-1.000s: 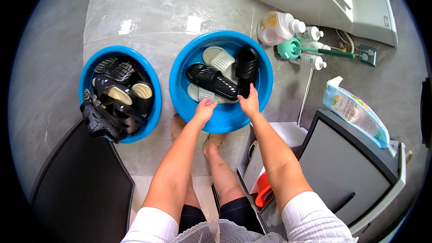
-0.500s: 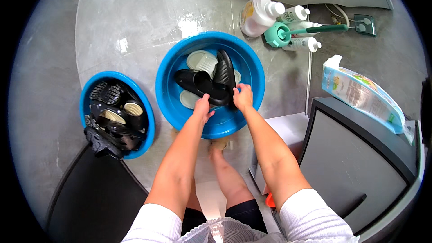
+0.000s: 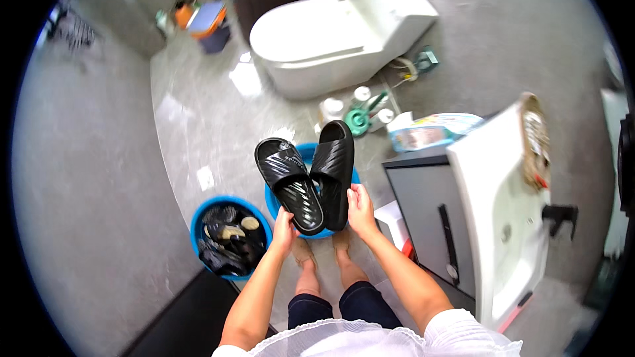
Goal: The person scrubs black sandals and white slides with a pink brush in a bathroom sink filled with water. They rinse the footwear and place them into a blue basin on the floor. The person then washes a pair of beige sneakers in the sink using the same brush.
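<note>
A pair of black slide sandals hangs over the blue basin (image 3: pixel 272 203), raised with toes pointing away from me. My left hand (image 3: pixel 284 230) is closed on the heel end of the left slide (image 3: pixel 296 195), whose ridged footbed faces up and looks shiny. My right hand (image 3: pixel 361 208) grips the right slide (image 3: pixel 333 164) by its outer edge near the heel. The two slides meet at their heels and spread apart toward the toes. They hide most of the basin's inside.
Left of the basin stands a blue tub (image 3: pixel 197 221) full of dark shoes. Beyond are several bottles (image 3: pixel 381 119), a green-handled brush (image 3: pixel 359 119) and a white toilet (image 3: pixel 311 46). On the right, a grey cabinet (image 3: pixel 423 205) carries a white sink (image 3: pixel 493 225).
Both slides have come up out of the basin, one in each hand. The view has tilted up and now takes in the toilet and the sink.
</note>
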A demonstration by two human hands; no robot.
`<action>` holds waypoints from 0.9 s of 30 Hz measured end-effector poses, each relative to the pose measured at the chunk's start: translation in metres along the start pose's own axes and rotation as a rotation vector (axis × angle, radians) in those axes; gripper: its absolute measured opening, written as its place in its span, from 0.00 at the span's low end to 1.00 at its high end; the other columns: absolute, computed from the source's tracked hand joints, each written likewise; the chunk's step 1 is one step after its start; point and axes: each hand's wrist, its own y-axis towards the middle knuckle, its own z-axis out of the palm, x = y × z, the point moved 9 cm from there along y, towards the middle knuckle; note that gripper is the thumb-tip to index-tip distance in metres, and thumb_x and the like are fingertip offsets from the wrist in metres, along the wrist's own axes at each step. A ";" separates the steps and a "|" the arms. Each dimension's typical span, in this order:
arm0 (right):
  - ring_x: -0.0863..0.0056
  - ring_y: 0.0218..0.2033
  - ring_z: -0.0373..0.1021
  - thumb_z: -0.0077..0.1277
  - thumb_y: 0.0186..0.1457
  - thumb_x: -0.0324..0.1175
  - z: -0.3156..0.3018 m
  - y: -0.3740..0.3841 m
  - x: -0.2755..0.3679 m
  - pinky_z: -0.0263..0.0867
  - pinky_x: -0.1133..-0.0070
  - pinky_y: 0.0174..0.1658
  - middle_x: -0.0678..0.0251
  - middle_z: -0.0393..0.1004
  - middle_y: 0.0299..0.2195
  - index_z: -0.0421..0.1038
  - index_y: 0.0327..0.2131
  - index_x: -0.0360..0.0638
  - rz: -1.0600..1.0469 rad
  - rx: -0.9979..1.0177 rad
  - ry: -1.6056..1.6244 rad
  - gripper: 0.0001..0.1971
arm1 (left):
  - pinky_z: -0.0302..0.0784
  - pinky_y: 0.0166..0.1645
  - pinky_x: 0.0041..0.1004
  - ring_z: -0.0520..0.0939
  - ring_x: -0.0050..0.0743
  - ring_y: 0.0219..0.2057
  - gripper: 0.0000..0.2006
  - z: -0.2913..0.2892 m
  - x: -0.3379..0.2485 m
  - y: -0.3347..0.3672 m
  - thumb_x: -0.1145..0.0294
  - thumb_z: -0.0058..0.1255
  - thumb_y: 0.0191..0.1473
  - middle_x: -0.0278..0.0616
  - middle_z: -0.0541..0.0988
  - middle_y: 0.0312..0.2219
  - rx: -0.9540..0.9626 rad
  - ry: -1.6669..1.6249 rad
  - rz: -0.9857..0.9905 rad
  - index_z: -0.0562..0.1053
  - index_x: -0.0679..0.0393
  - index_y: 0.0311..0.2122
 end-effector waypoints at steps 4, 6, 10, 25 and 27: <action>0.74 0.37 0.71 0.44 0.62 0.29 -0.103 -0.039 0.145 0.66 0.77 0.42 0.59 0.73 0.34 0.65 0.40 0.33 -0.049 -0.106 0.131 0.08 | 0.78 0.37 0.28 0.79 0.28 0.41 0.22 0.120 -0.070 -0.073 0.61 0.32 0.60 0.35 0.73 0.48 0.302 0.100 0.005 0.59 0.48 0.59; 0.79 0.36 0.69 0.44 0.62 0.29 -0.158 -0.058 0.188 0.65 0.80 0.41 0.63 0.73 0.34 0.64 0.41 0.34 -0.071 -0.140 0.243 0.08 | 0.78 0.43 0.34 0.78 0.32 0.46 0.23 0.199 -0.099 -0.113 0.61 0.33 0.60 0.38 0.71 0.52 0.344 0.123 0.082 0.57 0.48 0.61; 0.79 0.39 0.67 0.47 0.61 0.30 -0.276 -0.095 0.223 0.65 0.81 0.44 0.63 0.70 0.42 0.55 0.53 0.37 -0.202 -0.283 0.511 0.19 | 0.78 0.46 0.39 0.78 0.35 0.46 0.25 0.317 -0.081 -0.155 0.62 0.33 0.58 0.39 0.71 0.51 0.511 0.401 -0.002 0.56 0.48 0.61; 0.80 0.44 0.68 0.41 0.57 0.30 -0.575 -0.251 0.002 0.64 0.80 0.48 0.68 0.73 0.43 0.64 0.54 0.37 0.348 -0.369 0.360 0.21 | 0.76 0.43 0.45 0.78 0.47 0.42 0.27 0.531 0.178 -0.132 0.52 0.41 0.54 0.53 0.74 0.45 0.735 1.381 -0.214 0.63 0.61 0.54; 0.71 0.53 0.66 0.46 0.57 0.32 -0.579 -0.241 -0.011 0.62 0.77 0.54 0.60 0.68 0.53 0.53 0.63 0.41 0.372 -0.243 0.328 0.30 | 0.72 0.50 0.50 0.75 0.57 0.48 0.32 0.548 0.179 -0.118 0.52 0.45 0.52 0.60 0.68 0.54 0.710 1.588 0.087 0.59 0.59 0.59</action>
